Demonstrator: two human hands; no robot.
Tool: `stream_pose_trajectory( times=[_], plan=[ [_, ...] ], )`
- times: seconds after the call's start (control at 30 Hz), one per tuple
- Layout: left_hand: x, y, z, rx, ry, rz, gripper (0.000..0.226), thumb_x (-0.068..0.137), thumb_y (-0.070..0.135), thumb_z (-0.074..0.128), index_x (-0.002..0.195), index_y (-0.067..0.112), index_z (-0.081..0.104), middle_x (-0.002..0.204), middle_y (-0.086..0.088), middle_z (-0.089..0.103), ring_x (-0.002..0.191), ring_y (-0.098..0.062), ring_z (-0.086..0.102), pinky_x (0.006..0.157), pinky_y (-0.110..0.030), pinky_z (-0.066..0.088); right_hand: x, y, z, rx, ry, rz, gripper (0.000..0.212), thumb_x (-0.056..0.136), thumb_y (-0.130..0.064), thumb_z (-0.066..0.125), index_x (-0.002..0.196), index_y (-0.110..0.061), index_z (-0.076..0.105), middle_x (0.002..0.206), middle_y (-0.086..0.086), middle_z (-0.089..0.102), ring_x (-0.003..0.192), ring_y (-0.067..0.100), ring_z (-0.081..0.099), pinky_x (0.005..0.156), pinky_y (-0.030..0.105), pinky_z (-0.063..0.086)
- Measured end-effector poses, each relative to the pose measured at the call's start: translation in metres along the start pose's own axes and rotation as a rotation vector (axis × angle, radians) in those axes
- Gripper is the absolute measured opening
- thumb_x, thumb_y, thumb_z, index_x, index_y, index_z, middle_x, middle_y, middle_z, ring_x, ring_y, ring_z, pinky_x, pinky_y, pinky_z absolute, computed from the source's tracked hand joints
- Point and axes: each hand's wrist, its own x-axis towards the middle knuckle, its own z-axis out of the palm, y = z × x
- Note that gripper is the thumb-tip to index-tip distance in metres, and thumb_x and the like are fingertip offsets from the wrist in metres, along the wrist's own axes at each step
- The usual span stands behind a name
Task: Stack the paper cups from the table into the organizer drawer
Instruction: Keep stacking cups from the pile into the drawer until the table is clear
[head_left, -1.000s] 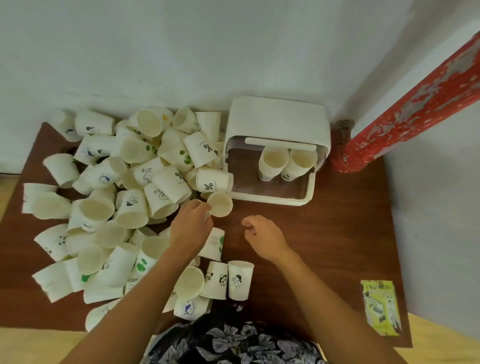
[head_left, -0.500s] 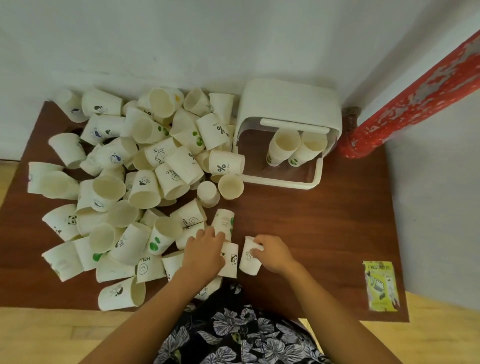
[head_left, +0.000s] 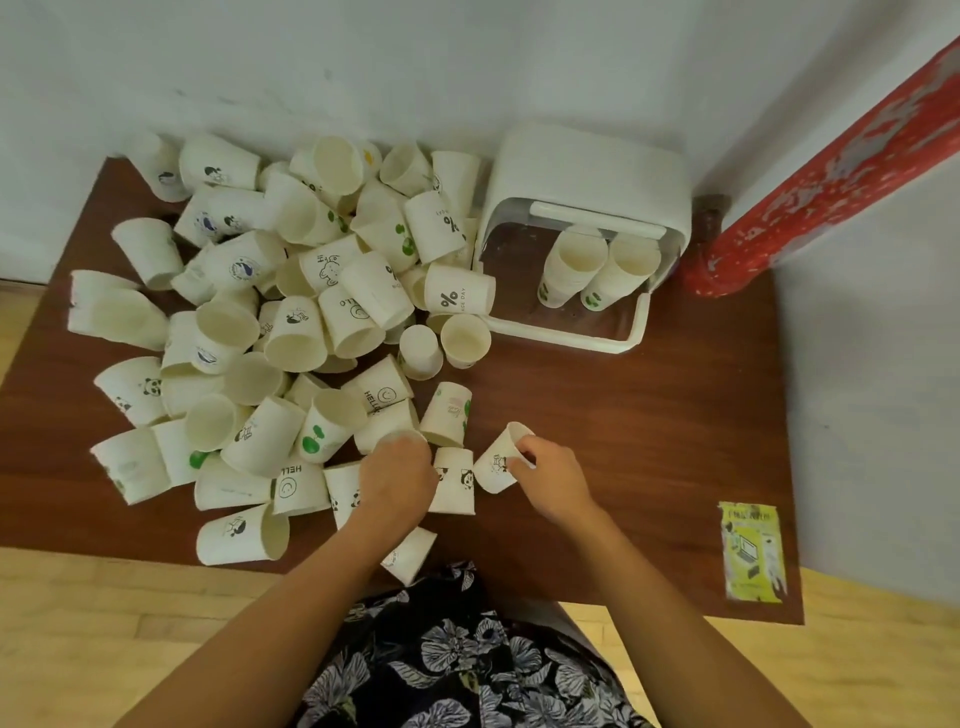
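Several white printed paper cups (head_left: 291, 332) lie in a loose heap over the left half of the brown table (head_left: 649, 441). The white organizer drawer (head_left: 571, 335) stands pulled out at the back right, and two short stacks of cups (head_left: 574, 265) stand upright in it. My right hand (head_left: 550, 475) grips a tilted paper cup (head_left: 496, 465) with a small black drawing, just off the heap's near edge. My left hand (head_left: 397, 478) is curled down over the rim of a paper cup (head_left: 384, 426) at the heap's front; its fingertips are hidden.
A red patterned post (head_left: 831, 171) leans against the white wall right of the organizer. A yellow-green packet (head_left: 750, 551) lies near the table's front right corner. Bare wood shows between the drawer and my hands. One cup (head_left: 410, 553) overhangs the front edge.
My right hand has lifted and tilted the cup that it took hold of half a second ago. My left hand has shifted slightly onto the heap's front cups. The camera has dropped closer.
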Motion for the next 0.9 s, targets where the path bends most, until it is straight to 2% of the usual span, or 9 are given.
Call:
stream_pose_trajectory(
  times=[0.07,0.13,0.27,0.4,0.5,0.6,0.7,0.8,0.9],
  plan=[
    [-0.001,0.004,-0.011,0.001,0.053,0.032,0.006,0.089,0.018,0.048,0.084,0.014,0.051,0.086,-0.002,0.054,0.072,-0.018,0.045,0.06,-0.031,0.036,-0.002,0.0,-0.006,0.01,0.046,-0.016,0.017,0.094,-0.027,0.052,0.091,-0.014,0.063,0.088,0.005,0.067,0.073,0.024,0.059,0.062,0.04,0.047],
    [-0.001,0.01,-0.025,-0.005,0.117,0.073,0.011,0.091,0.023,0.047,0.083,0.016,0.05,0.081,0.001,0.048,0.071,-0.016,0.045,0.06,-0.03,0.035,-0.001,-0.002,-0.015,0.025,0.089,-0.032,0.02,0.096,-0.027,0.051,0.093,-0.013,0.065,0.098,0.005,0.069,0.077,0.02,0.061,0.065,0.041,0.049],
    [0.0,0.028,-0.057,-0.082,0.243,0.17,0.02,0.09,0.025,0.047,0.072,0.018,0.041,0.069,0.005,0.044,0.062,-0.013,0.046,0.055,-0.027,0.032,0.006,-0.009,-0.036,0.074,0.164,-0.058,0.021,0.099,-0.028,0.052,0.107,-0.016,0.068,0.122,0.003,0.067,0.091,0.013,0.064,0.063,0.022,0.051],
    [0.013,0.05,-0.082,-0.184,0.284,0.265,0.025,0.093,0.025,0.047,0.07,0.019,0.042,0.07,0.006,0.045,0.066,-0.013,0.047,0.057,-0.026,0.032,0.014,-0.013,-0.06,0.141,0.254,-0.072,0.022,0.1,-0.025,0.051,0.113,-0.016,0.067,0.123,0.005,0.067,0.089,0.012,0.064,0.056,0.01,0.04],
    [0.027,0.064,-0.091,-0.215,0.33,0.329,0.021,0.094,0.021,0.048,0.073,0.017,0.047,0.074,0.004,0.049,0.072,-0.015,0.049,0.061,-0.026,0.034,0.02,-0.017,-0.078,0.177,0.312,-0.068,0.029,0.1,-0.024,0.051,0.125,-0.016,0.063,0.121,0.004,0.068,0.096,0.016,0.065,0.072,0.018,0.05],
    [0.046,0.076,-0.097,-0.23,0.362,0.364,0.015,0.095,0.02,0.05,0.092,0.012,0.063,0.087,0.0,0.058,0.083,-0.017,0.053,0.068,-0.025,0.035,0.032,-0.021,-0.091,0.175,0.42,-0.131,0.023,0.1,-0.024,0.052,0.118,-0.018,0.065,0.111,-0.001,0.069,0.095,0.012,0.063,0.082,0.02,0.048],
    [0.068,0.094,-0.101,-0.268,0.366,0.409,0.023,0.096,0.018,0.051,0.111,0.012,0.066,0.103,-0.003,0.064,0.095,-0.019,0.055,0.075,-0.025,0.037,0.051,-0.027,-0.103,0.132,0.476,-0.206,0.021,0.1,-0.024,0.05,0.115,-0.018,0.064,0.107,-0.002,0.068,0.095,0.012,0.061,0.083,0.024,0.05],
    [0.093,0.109,-0.102,-0.271,0.329,0.453,0.026,0.095,0.014,0.051,0.116,0.011,0.066,0.11,-0.005,0.064,0.104,-0.024,0.055,0.086,-0.032,0.044,0.07,-0.031,-0.112,0.084,0.483,-0.192,0.024,0.101,-0.024,0.049,0.119,-0.018,0.063,0.112,0.0,0.067,0.103,0.017,0.059,0.086,0.031,0.052],
    [0.117,0.117,-0.095,-0.22,0.276,0.459,0.027,0.096,0.016,0.05,0.118,0.012,0.065,0.116,-0.005,0.062,0.111,-0.023,0.052,0.092,-0.035,0.045,0.082,-0.029,-0.117,0.053,0.496,-0.179,0.022,0.101,-0.022,0.049,0.117,-0.016,0.064,0.109,0.001,0.067,0.102,0.018,0.059,0.082,0.029,0.051]
  ],
)
